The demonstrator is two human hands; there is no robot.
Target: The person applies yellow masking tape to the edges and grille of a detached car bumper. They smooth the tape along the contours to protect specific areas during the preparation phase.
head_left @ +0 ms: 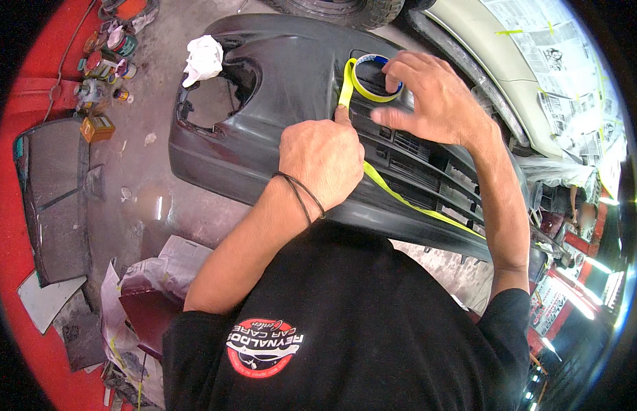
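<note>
A black car bumper cover [291, 48] with a slatted grille lies in front of me. A yellow-green strip of masking tape [414, 205] runs along the grille's near edge, passes under my left hand [322, 157] and rises to its roll [363, 90]. My left hand is closed, with one finger extended and pressing on the tape at the grille's corner. Its other fingertips are hidden. My right hand [435, 96] is at the right side of the roll, thumb and fingers apart, fingertips over the rim. A crumpled white wad [204, 59] sits beside the bumper's round opening.
Several paint cans [123, 44] and a small orange box [98, 128] stand along the left wall. Dark panels [58, 198] lean there too. A paper-covered dark red part [150, 301] is at lower left. A light car body [500, 75] with taped newspaper [572, 75] is at right.
</note>
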